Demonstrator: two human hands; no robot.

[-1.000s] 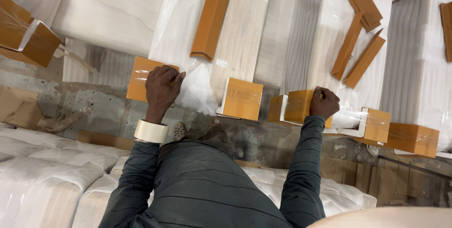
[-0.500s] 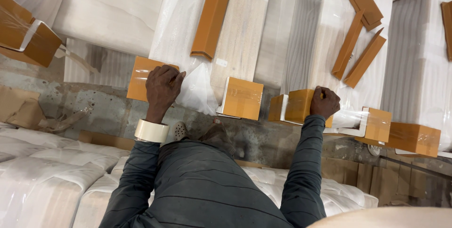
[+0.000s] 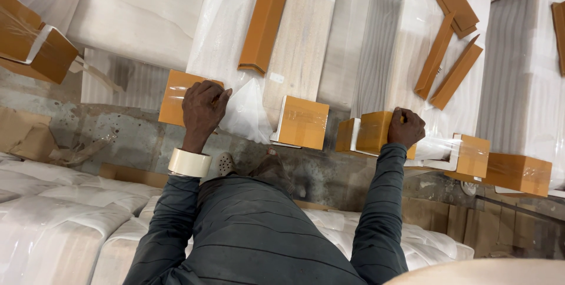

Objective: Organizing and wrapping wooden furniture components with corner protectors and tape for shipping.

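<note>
Seen from above, a person in a dark jacket reaches both arms toward wrapped slabs standing in a row. The left hand [image 3: 203, 108] lies with its fingers spread and pressing on an orange cardboard corner protector [image 3: 179, 98] at the near end of a plastic-wrapped slab [image 3: 235, 32]. A roll of clear tape [image 3: 189, 162] sits on that wrist like a bracelet. The right hand [image 3: 406, 127] is clenched around a second orange corner piece [image 3: 376, 132] on the next slab to the right. Several near corners already wear taped orange caps, such as the square one [image 3: 303, 122] between the hands and two more far right [image 3: 518, 173]. Loose long orange edge strips [image 3: 266, 17] lie untaped on top, so capping looks partly finished.
</note>
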